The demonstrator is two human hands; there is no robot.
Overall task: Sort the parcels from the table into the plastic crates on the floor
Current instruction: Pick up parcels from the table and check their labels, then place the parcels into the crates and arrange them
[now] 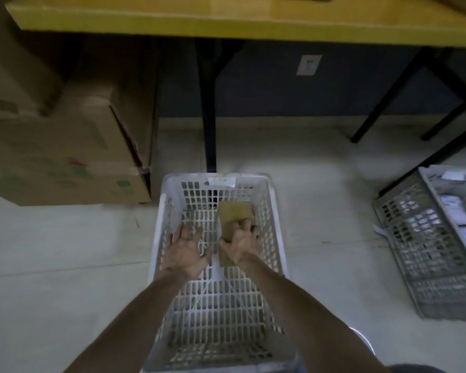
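Your right hand [242,245] grips the brown parcel [234,212] at the far end of the white crate [158,232] - seemingly just above its floor - left hand [189,251] spread, empty; release it tilted and it could wedge against the wall

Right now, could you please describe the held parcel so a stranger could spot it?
Near the yellow table sits a white perforated plastic crate on the floor. Over it, the right hand grips a small brown cardboard parcel; packets in the grey crate are white.
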